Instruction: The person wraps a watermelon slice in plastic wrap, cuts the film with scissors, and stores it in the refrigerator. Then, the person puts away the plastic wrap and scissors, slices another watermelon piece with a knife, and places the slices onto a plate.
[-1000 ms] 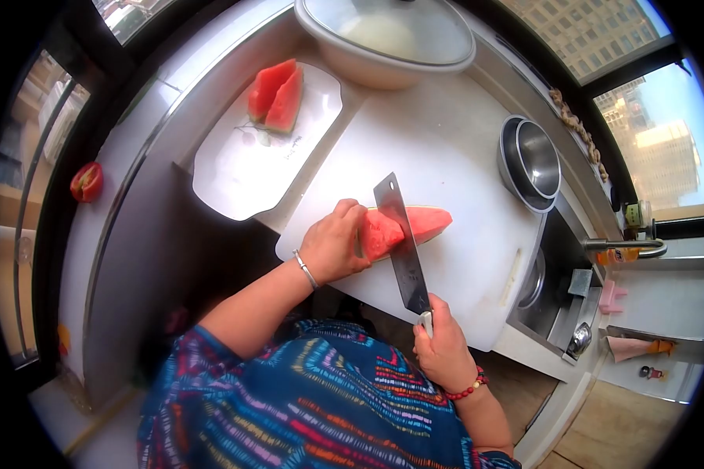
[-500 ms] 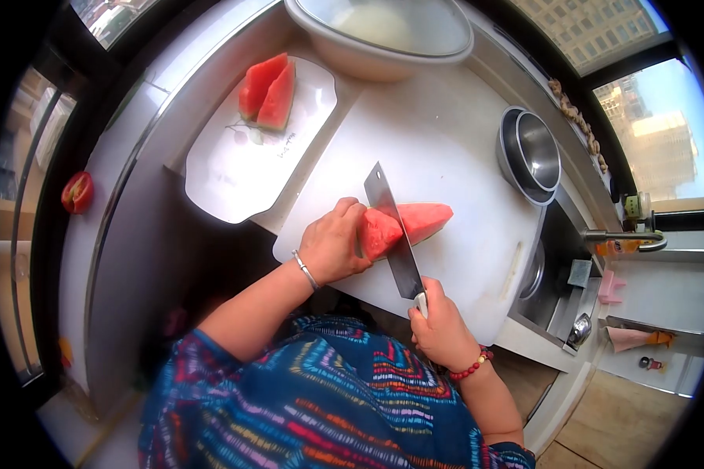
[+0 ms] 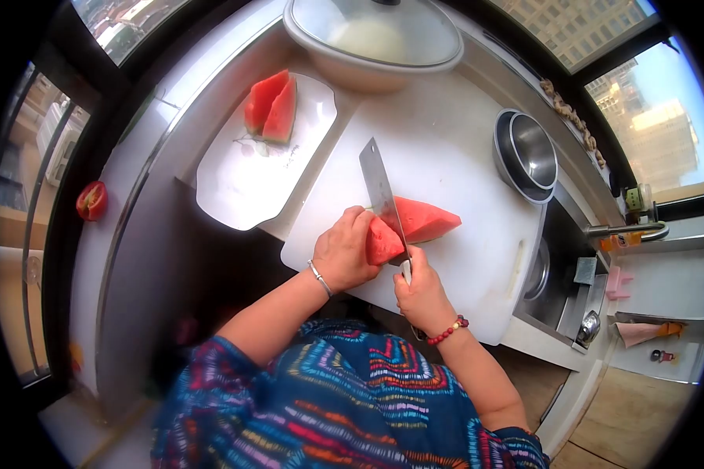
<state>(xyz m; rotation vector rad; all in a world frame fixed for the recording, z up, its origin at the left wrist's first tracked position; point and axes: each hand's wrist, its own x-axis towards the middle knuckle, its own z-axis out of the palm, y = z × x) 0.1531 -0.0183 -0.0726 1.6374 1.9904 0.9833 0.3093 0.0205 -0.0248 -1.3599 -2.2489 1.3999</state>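
Observation:
My left hand [image 3: 344, 248] is closed on the near piece of watermelon [image 3: 383, 242], with the fingers over its left side. In my right hand [image 3: 424, 295] is the white handle of a broad kitchen knife [image 3: 378, 178]. Its blade stands between that piece and a longer watermelon wedge [image 3: 425, 220] on the right; whether the cut goes right through is hidden. Both pieces rest on a white cutting board [image 3: 469, 273]. Two more watermelon slices [image 3: 278, 111] lie at the far end of a white plate [image 3: 235, 191] to the left.
A large covered bowl [image 3: 368, 59] stands behind the board. Nested metal bowls [image 3: 530, 152] sit at its right edge, beside the sink [image 3: 559, 242] and faucet [image 3: 633, 230]. A cut red tomato-like piece [image 3: 92, 201] lies on the far-left ledge.
My right hand and the knife have moved forward and a little left, so the handle is closer to the watermelon. The left hand keeps its hold. The whole view has shifted slightly.

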